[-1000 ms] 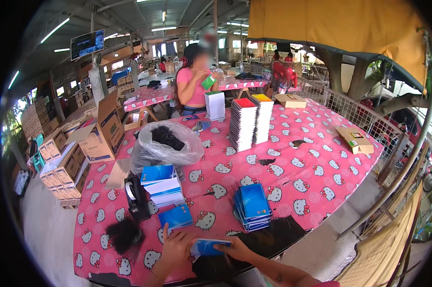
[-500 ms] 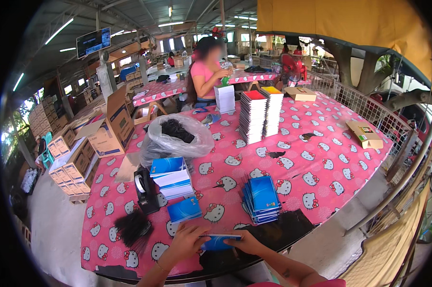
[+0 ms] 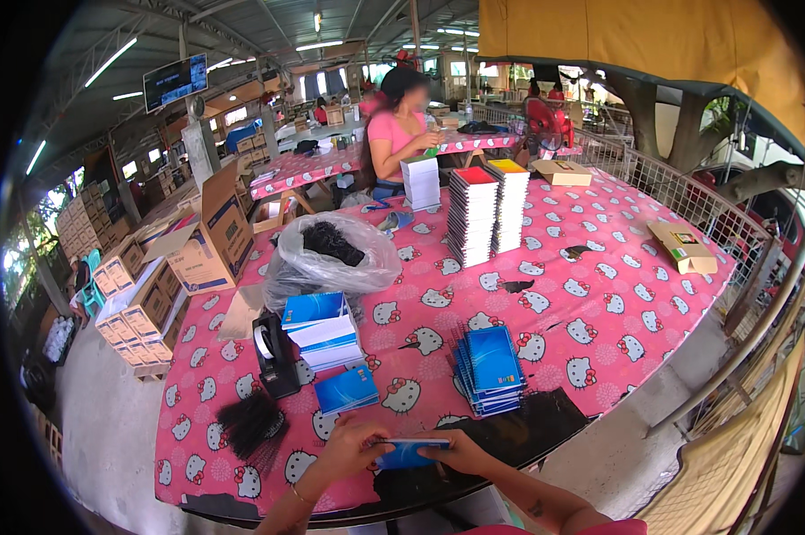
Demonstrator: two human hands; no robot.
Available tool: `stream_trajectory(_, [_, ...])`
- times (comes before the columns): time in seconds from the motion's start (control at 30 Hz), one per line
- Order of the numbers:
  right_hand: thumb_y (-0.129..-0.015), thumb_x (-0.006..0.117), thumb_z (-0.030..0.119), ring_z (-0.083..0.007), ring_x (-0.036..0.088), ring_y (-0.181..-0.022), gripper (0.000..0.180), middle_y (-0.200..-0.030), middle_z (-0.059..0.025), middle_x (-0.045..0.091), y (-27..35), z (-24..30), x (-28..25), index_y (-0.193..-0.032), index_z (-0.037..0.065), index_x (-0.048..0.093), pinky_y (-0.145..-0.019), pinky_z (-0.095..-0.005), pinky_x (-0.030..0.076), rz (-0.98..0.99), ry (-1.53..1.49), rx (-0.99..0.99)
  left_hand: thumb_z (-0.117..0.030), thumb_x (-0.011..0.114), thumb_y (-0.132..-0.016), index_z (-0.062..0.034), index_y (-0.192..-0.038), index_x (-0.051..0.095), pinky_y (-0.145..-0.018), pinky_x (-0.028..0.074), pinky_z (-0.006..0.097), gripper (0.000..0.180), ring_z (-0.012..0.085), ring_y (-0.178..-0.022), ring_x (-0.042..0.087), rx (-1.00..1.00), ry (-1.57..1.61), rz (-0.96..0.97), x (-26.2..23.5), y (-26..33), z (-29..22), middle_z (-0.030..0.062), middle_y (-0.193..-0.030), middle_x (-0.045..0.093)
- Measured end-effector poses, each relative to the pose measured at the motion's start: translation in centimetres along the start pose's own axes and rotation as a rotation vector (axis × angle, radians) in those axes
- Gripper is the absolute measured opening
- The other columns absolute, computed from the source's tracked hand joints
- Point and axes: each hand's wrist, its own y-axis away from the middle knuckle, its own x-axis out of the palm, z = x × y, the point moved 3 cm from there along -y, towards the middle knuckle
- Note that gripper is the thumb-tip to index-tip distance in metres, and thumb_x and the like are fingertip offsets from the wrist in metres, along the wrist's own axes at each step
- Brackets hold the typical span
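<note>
While I watch through the head view, both hands meet at the near edge of the table (image 3: pixel 598 330), which is covered in a pink cartoon-cat cloth. My left hand (image 3: pixel 353 448) and right hand (image 3: pixel 460 450) each pinch one end of a small blue booklet (image 3: pixel 409 453), fingers closed on it and holding it flat just above the cloth. A single blue booklet (image 3: pixel 347 390) lies just beyond the left hand. A fanned stack of blue booklets (image 3: pixel 490 367) lies near and beyond the right hand. A taller pile of blue and white booklets (image 3: pixel 322 330) stands behind, beside a black tape dispenser (image 3: pixel 275 355). A bundle of black bands (image 3: pixel 251 423) lies to the left. A clear bag (image 3: pixel 335 259) with dark contents sits further back, near two tall stacks (image 3: pixel 487 214). A person in pink (image 3: pixel 393 138) works at the far end.

I judge the step in hand to be handling one booklet. The next move calls for a steady two-handed grip.
</note>
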Motion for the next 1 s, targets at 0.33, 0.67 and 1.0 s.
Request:
stream_trajectory(0.33, [-0.095,0.070,0.020,-0.0078,0.060,-0.084,0.032,-0.088,-0.0003,0.069,-0.3,0.0,0.1,-0.124,0.005,0.068,-0.076,-0.0270,0.049,-0.101,-0.089,0.071,-0.062,0.050,-0.093,0.0055,-0.140,0.044,-0.112,0.022,0.068,0.083,0.0460,-0.141,0.034,0.132,-0.799,0.043,6.0,5.7,-4.7,0.0332,-0.147,0.038])
stream_trajectory(0.67, [-0.095,0.070,0.020,-0.0049,0.053,-0.061,0.030,-0.081,0.0025,0.064,-0.2,1.8,1.3,-0.123,0.010,0.069,-0.053,-0.0240,0.043,-0.083,-0.031,-0.095,-0.069,0.053,-0.087,0.0073,-0.136,0.048,-0.112,0.024,0.066,0.090,0.0434,-0.137,0.041,0.193,-0.998,-0.095,4.1,4.7,-4.5,0.0263,-0.143,0.047])
stream_trajectory(1.0, [-0.093,0.069,0.014,-0.0075,0.054,-0.051,0.034,-0.081,-0.0012,0.067,-0.2,1.2,1.4,-0.127,0.010,0.067,-0.048,-0.0260,0.045,-0.085,0.083,-0.210,-0.058,0.062,-0.086,0.0032,-0.137,0.048,-0.111,0.024,0.067,0.081,0.0446,-0.138,0.039,0.110,-0.894,-0.068,4.1,1.0,-5.5,0.0277,-0.145,0.044])
